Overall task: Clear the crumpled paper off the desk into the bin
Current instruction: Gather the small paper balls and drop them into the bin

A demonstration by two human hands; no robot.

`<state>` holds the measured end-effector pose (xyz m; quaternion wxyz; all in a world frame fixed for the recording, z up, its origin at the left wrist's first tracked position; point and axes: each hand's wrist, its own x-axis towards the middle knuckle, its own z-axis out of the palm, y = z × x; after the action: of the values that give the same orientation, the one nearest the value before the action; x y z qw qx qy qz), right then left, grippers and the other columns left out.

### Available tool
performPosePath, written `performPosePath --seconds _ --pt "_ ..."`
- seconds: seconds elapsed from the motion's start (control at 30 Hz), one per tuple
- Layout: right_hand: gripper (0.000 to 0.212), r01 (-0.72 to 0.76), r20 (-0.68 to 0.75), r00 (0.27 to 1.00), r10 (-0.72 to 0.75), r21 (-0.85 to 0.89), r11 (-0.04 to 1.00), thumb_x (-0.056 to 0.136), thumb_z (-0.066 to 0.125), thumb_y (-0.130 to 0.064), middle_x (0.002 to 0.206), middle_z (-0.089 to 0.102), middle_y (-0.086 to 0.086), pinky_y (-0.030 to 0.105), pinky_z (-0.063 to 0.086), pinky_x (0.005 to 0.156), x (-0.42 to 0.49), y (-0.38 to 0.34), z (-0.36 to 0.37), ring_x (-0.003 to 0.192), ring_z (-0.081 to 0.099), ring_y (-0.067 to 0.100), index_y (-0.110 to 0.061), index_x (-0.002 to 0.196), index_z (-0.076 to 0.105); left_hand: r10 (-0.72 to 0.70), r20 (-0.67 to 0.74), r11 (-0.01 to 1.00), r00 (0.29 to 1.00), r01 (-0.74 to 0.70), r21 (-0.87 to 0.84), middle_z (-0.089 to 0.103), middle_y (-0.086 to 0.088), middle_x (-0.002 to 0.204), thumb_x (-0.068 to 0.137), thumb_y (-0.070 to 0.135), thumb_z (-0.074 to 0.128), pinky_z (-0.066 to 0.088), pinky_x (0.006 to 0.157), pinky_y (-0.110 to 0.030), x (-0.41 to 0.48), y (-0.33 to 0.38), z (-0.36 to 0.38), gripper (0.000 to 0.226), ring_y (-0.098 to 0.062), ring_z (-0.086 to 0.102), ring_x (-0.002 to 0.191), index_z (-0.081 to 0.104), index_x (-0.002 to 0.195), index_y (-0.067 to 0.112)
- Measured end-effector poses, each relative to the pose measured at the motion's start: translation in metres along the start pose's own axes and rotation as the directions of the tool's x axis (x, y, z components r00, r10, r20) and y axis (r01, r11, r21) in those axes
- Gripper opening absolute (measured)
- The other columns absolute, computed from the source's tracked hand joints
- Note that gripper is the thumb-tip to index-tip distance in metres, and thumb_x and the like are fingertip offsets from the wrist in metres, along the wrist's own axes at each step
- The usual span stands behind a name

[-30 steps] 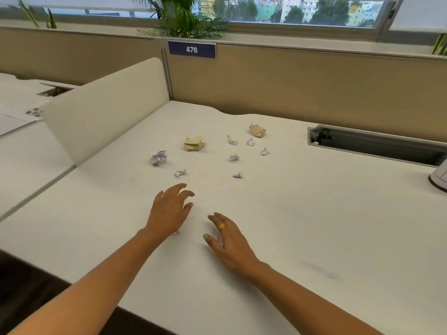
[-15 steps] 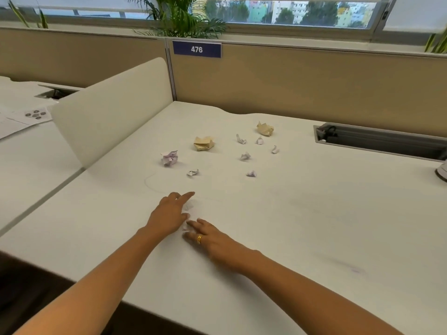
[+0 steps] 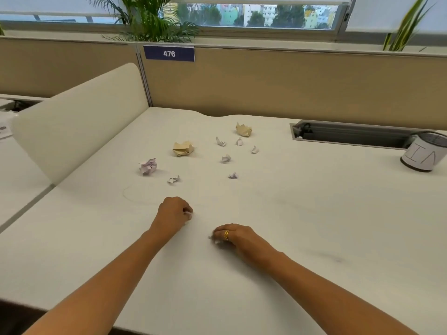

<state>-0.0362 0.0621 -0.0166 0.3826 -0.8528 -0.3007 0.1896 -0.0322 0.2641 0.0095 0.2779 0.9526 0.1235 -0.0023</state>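
Several crumpled paper scraps lie in the middle of the white desk [image 3: 314,226]: two tan wads [image 3: 183,148] [image 3: 243,129], a larger pale lilac wad [image 3: 148,166] and small white bits such as one scrap [image 3: 173,179]. My left hand [image 3: 174,213] rests on the desk in front of them, fingers curled around a small white paper scrap [image 3: 189,215]. My right hand [image 3: 233,235], with a gold ring, lies just to its right, closed on another white scrap [image 3: 216,241]. A small mesh bin [image 3: 423,153] wrapped in white paper stands at the far right.
A cream divider panel [image 3: 79,117] borders the desk on the left. A tan partition [image 3: 266,83] with a sign reading 476 runs along the back. An open cable trough [image 3: 350,135] is sunk into the desk at the back right.
Both hands were spread flat on the desk, came together, and have now closed, each on a small white scrap, and moved apart. The view shifted right, bringing the bin into sight.
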Motion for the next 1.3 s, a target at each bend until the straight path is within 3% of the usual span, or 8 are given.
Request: performPosePath --seconds 0.07,0.17,0.3,0.47,0.83,1.0,1.1,1.3 --pt "0.016 -0.078 -0.047 0.995 0.083 0.103 0.992 0.084 0.057 -0.024 0.096 0.068 -0.016 0.011 0.048 0.083 -0.008 0.004 -0.011 0.094 0.063 0.003 -0.024 0.087 0.072 -0.002 -0.014 0.993 1.0 0.0 -0.121 0.073 -0.018 0.091 0.081 -0.002 0.059 0.048 0.075 -0.023 0.0 0.011 0.008 0.018 -0.023 0.067 0.08 0.07 0.096 -0.002" --pt "0.025 -0.06 -0.18 0.982 0.051 -0.042 0.997 0.09 0.05 -0.006 0.108 0.067 0.0 0.009 0.038 0.084 -0.016 0.025 -0.028 0.102 0.06 0.014 -0.012 0.105 0.069 0.006 0.015 0.947 1.0 -0.001 -0.323 0.073 -0.018 0.089 0.082 -0.002 0.061 0.049 0.082 -0.024 0.0 0.032 0.021 0.017 -0.025 0.069 0.083 0.069 0.097 -0.002" --pt "0.028 -0.066 -0.404 0.914 0.022 -0.096 0.993 0.086 0.053 0.006 0.109 0.07 0.006 -0.001 0.037 0.083 -0.034 0.051 -0.055 0.097 0.059 0.006 -0.006 0.106 0.069 0.001 0.062 0.873 0.998 0.029 -0.487 0.071 -0.011 0.093 0.08 0.004 0.067 0.044 0.076 -0.018 0.001 0.067 0.045 0.019 -0.016 0.064 0.085 0.07 0.099 0.003" --pt "0.02 -0.124 -0.569 0.804 0.171 0.12 0.985 0.084 0.06 0.004 0.089 0.07 0.0 -0.002 0.044 0.072 -0.065 0.08 -0.095 0.081 0.063 0.006 -0.005 0.097 0.071 -0.036 0.191 0.703 0.981 0.16 -0.693 0.072 -0.016 0.091 0.078 0.002 0.068 0.051 0.091 -0.031 0.0 0.117 0.079 0.02 -0.022 0.068 0.088 0.069 0.098 0.002" --pt "0.015 -0.304 -0.604 0.654 0.455 0.341 0.89 0.083 0.062 0.001 0.073 0.063 0.004 0.0 0.043 0.054 -0.144 0.153 -0.184 0.049 0.057 -0.004 -0.006 0.095 0.067 0.046 0.321 0.586 0.946 0.235 -0.775 0.07 -0.019 0.099 0.077 -0.003 0.068 0.05 0.094 -0.035 -0.001 0.242 0.16 0.02 -0.028 0.067 0.09 0.068 0.097 0.0" --pt "0.013 -0.303 -0.625 0.606 0.492 0.391 0.869 0.082 0.064 0.002 0.078 0.065 0.009 0.006 0.049 0.054 -0.167 0.18 -0.229 0.062 0.062 0.013 -0.002 0.095 0.065 0.095 0.31 0.518 0.946 0.219 -0.827 0.072 -0.014 0.086 0.078 0.001 0.068 0.053 0.082 -0.027 0.007 0.295 0.194 0.012 -0.01 0.071 0.069 0.069 0.09 0.006" --pt "0.013 -0.295 -0.636 0.583 0.505 0.414 0.861 0.081 0.063 0.004 0.079 0.065 0.01 0.01 0.051 0.055 -0.172 0.197 -0.257 0.069 0.061 0.019 -0.004 0.091 0.065 0.112 0.303 0.508 0.946 0.207 -0.836 0.073 -0.006 0.075 0.079 0.0 0.067 0.056 0.077 -0.023 0.013 0.323 0.213 0.012 -0.01 0.07 0.065 0.07 0.09 0.004" --pt "0.012 -0.32 -0.708 0.511 0.486 0.369 0.873 0.08 0.066 0.001 0.08 0.066 0.009 0.018 0.05 0.061 -0.164 0.229 -0.314 0.063 0.059 0.02 -0.007 0.089 0.066 0.135 0.278 0.524 0.951 0.17 -0.835 0.074 -0.01 0.082 0.082 0.004 0.065 0.054 0.07 -0.026 0.035 0.363 0.24 0.01 -0.019 0.069 0.074 0.07 0.09 0.007"
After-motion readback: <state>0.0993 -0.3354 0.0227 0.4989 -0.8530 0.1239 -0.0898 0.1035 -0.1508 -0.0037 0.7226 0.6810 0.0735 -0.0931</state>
